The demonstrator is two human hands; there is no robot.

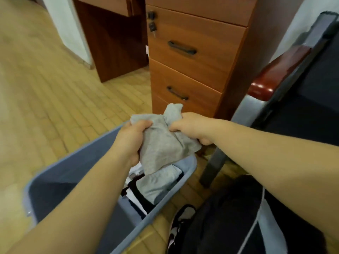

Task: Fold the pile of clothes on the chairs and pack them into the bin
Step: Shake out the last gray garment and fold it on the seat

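Above the bin: two hands grip a small grey garment.

The left hand (135,138) and right hand (192,129) each clutch a bunched side of the grey garment (163,143), fingers curled tight; it hangs directly over the blue bin (60,182) (folded clothes (157,184) already lie inside); the bin sits straight below, both hands about equally near; a chair (293,88) stands right.

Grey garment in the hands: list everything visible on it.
The small grey fabric garment looks like soft knit jersey, plain, with no print showing. It is bunched and partly folded, with one flap sticking up at its far end. The left hand grips its left edge and the right hand its right side, fingers curled into the cloth. It is held above the blue plastic bin, its lower corner drooping toward the folded clothes inside; whether they touch is unclear.
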